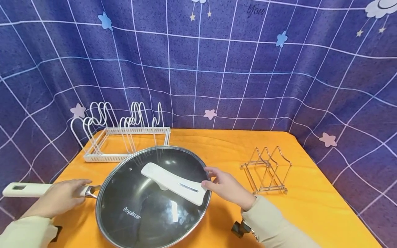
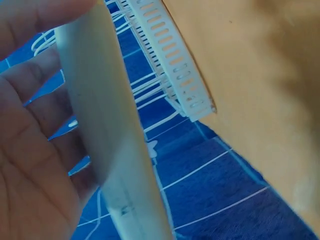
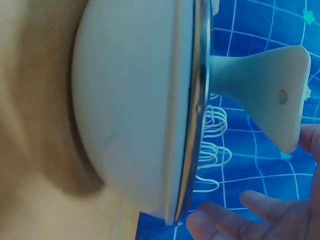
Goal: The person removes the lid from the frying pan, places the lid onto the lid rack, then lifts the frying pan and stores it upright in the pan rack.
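The pan (image 3: 130, 100) is seen over the table (image 1: 325, 210), its handle (image 1: 31, 190) gripped and partly hidden by the left hand (image 1: 60, 196). Whether the lid (image 1: 145, 196) is touched by the loosely opened right hand (image 1: 227, 186) cannot be told.

Glossy glass lid (image 1: 124, 193), shiny metal rim (image 3: 199, 100); smooth plastic-looking pan handle (image 1: 32, 190).

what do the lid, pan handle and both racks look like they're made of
Lid: probably glass, dark and glossy, with sharp reflections.
Pan handle: likely plastic, smooth, satin cream, with no metallic glint.
White rack: coated wire or plastic; its opaque, even white hides which.
Small rack: probably metal wire, polished, judging by its coppery glints.
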Demonstrator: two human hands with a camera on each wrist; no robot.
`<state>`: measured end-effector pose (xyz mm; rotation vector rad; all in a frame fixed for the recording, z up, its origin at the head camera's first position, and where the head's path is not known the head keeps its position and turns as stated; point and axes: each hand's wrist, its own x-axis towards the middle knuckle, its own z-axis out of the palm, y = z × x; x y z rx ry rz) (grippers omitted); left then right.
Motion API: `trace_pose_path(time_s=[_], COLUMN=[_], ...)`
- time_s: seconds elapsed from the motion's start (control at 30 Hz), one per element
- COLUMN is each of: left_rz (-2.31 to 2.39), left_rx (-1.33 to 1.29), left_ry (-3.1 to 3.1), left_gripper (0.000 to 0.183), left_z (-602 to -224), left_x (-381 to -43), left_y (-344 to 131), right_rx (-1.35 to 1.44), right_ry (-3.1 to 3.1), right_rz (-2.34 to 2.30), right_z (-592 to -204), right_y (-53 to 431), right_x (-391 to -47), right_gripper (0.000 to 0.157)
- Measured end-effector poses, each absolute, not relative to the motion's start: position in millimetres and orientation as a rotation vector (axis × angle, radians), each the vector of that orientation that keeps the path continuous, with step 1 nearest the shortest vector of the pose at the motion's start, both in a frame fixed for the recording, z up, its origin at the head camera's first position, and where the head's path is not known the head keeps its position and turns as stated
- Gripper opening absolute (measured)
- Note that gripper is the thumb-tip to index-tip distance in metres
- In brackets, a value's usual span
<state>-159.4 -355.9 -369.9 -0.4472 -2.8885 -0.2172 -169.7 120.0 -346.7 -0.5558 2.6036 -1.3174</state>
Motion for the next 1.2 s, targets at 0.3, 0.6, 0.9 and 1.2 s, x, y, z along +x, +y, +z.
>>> trace_pose_path(time_s=[0.3,0.6,0.9,1.2], left_rz=[-0.189,-0.256,-0.216,-0.185], left_rx=[-0.461,-0.425,-0.378,-0.379], left_ry=[-2.948,-3.119,-3.110,-3.062], left_gripper=[0.034,0.034,0.031,0.030], left_z=[-373,-366,-364,-369], left_x=[-168,-177,-174,-171], left_y=[-356,-354,-353,-351], right_rx=[-0.738,-0.780,-0.805,-0.696], right_ry=[2.577,2.550,2.597,2.321], right_rz=[-1.212,-1.072,-0.912,-0.979], right_z=[-336,-332,-322,-322], right_y=[101,91,71,57], right_x=[-171,-178,-180,-196], right_gripper=[0.052,0.055,0.054,0.039])
